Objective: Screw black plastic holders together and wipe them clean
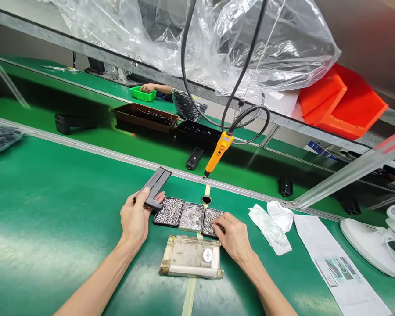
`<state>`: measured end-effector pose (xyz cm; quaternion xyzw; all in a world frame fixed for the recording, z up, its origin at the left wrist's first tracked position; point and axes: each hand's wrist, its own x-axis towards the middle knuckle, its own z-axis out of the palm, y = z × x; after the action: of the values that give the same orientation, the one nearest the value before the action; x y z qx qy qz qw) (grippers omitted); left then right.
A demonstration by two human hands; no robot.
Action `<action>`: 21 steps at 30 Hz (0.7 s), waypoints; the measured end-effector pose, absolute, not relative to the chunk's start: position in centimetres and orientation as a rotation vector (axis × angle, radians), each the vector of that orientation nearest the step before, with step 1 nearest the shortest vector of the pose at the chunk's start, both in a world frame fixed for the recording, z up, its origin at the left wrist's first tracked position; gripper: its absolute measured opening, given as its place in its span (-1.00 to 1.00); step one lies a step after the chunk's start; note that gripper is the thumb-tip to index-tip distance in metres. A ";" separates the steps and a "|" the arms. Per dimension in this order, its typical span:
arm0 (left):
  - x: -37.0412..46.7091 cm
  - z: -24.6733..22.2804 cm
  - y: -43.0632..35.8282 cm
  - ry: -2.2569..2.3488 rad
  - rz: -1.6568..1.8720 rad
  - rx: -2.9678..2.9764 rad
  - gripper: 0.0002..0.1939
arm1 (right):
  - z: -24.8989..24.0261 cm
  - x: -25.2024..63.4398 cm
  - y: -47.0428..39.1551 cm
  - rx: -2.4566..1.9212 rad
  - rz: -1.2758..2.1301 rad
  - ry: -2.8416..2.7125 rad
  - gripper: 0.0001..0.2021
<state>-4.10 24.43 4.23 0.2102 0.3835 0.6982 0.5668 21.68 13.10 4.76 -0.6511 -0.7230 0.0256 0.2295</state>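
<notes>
My left hand (136, 219) is wrapped round the lower end of a dark grey angled part (155, 183), held tilted above the green table. My right hand (233, 235) has its fingertips pinched together in the right tray of small metal pieces (210, 216); whatever they grip is too small to make out. Beside that tray are a middle tray with clear and silvery pieces (191, 216) and a left tray of small metal parts (169, 211). In front of them lies a worn, taped plate (191, 256) with a white disc (207, 255).
An orange screwdriver (220, 151) hangs on a cable behind the trays. White cloths (272, 224), a paper sheet (340, 267) and a white device (370, 245) lie right. A shelf (118, 57) crosses above, with a red bin (342, 103). Another person's hand (148, 88) touches a green tray (141, 94).
</notes>
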 end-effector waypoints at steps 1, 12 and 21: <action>-4.1 4.2 24.4 0.902 1.639 0.498 -0.59 | 4.7 21.8 13.0 -1.776 0.082 -1.968 -0.83; -4.0 4.7 24.2 0.889 1.616 0.501 -0.57 | 6.6 20.4 7.9 -1.333 0.341 -1.929 -0.93; -4.0 4.2 24.3 0.929 1.590 0.568 -0.58 | 7.2 21.1 7.3 -1.222 0.114 -2.339 -0.70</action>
<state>-4.01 24.33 4.15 0.2421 0.3959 0.6776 0.5705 21.07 7.34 7.19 -0.4483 -0.8579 0.0417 0.2476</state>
